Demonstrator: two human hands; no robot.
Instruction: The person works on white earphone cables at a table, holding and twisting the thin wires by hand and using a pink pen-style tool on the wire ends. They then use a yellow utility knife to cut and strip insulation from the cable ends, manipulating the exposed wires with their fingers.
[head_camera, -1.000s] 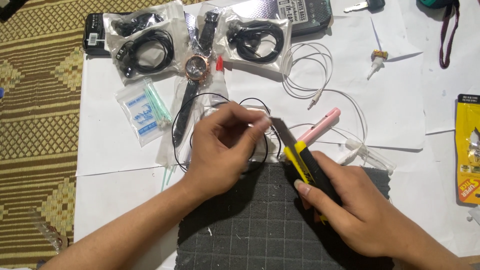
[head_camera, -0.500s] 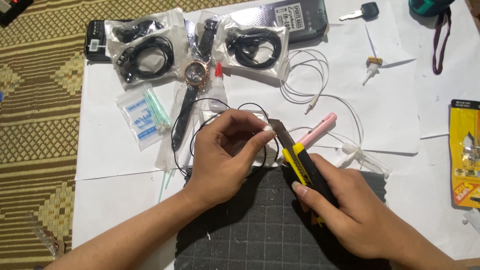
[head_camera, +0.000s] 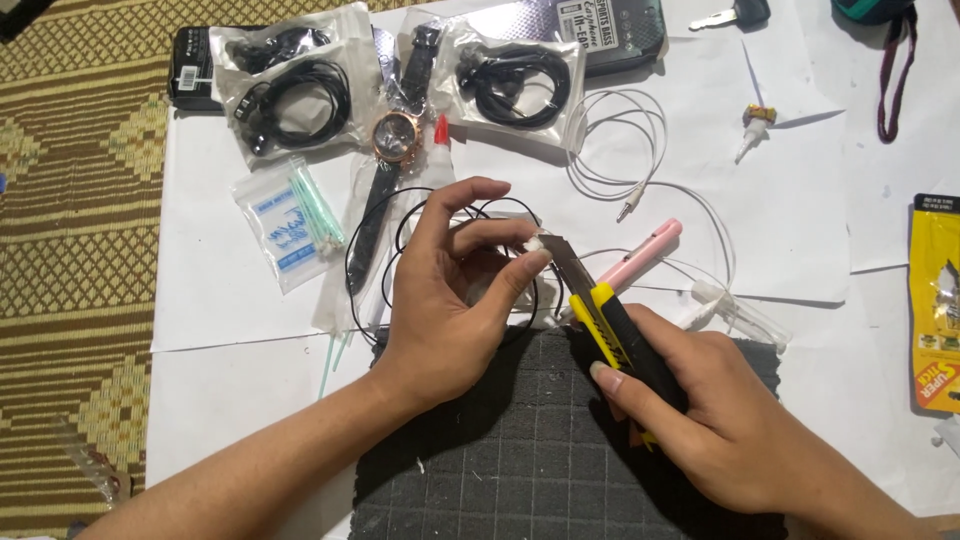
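Black cables (head_camera: 300, 95), wristwatch (head_camera: 395, 135), pink pen (head_camera: 640, 255) beyond both hands.

White paper sheets (head_camera: 230, 300) over woven mat (head_camera: 70, 200)

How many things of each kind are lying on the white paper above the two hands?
Clear bags of black earphone cable: 2
Bag of swabs: 1
Wristwatch: 1
Red-capped glue tube: 1
White cable: 1
Pink pen: 1
Total: 7

Left hand pinches a white bit; right hand grips a yellow knife.
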